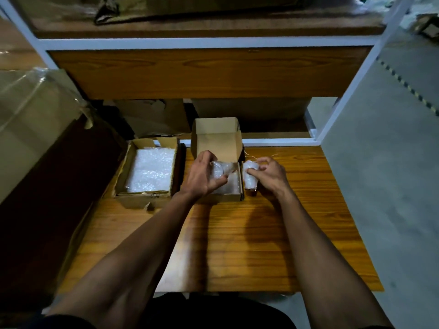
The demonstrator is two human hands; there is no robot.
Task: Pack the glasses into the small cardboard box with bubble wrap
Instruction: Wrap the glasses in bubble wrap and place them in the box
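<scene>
A small cardboard box (229,197) stands open in the middle of the wooden table, its lid (217,136) tipped up at the back and bubble wrap (231,185) lining its inside. My left hand (202,175) holds a clear glass (218,170) over the box's left half. Just right of the box a second glass (250,178), stuffed with bubble wrap, stands upright on the table. My right hand (269,173) grips it near the rim.
A larger open carton (123,184) with sheets of bubble wrap (152,170) sits to the left of the small box. A wooden shelf with a white metal frame (251,141) rises behind the table. More cartons lie under the shelf. Concrete floor lies to the right.
</scene>
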